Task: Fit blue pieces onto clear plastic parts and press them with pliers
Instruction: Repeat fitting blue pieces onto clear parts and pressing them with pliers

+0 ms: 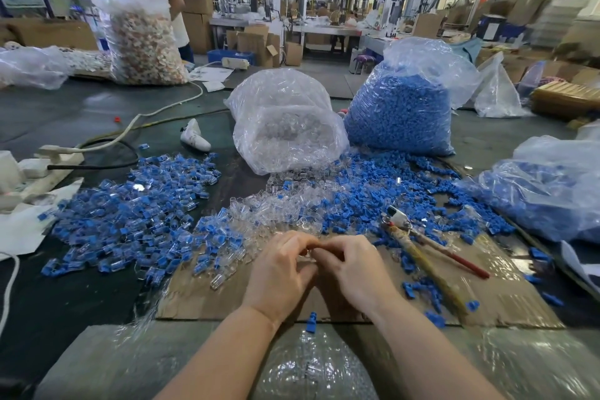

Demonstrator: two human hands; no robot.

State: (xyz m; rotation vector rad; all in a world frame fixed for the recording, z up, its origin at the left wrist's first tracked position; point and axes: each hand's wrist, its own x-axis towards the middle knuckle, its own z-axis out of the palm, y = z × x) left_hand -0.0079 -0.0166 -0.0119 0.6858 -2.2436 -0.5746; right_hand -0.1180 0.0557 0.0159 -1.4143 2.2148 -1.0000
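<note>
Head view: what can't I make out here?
- Head view: whatever the left hand and right hand pinch between them; curled fingers hide it.
- Pliers jaws: too small, amid blue pieces.
- Far benches: blurred.
- Standing person: cut off by the top edge.

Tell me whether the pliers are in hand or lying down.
Lying down: the pliers rest on the cardboard, right of both hands, untouched.

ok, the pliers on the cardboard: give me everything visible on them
The pliers lie flat on the cardboard sheet, to the right of the right hand, untouched by either hand. The metal head, with a white patch on it, points up-left into the loose blue pieces. The two handles splay toward the lower right: one red, one yellowish and worn. Whether the jaws are open is unclear.
</note>
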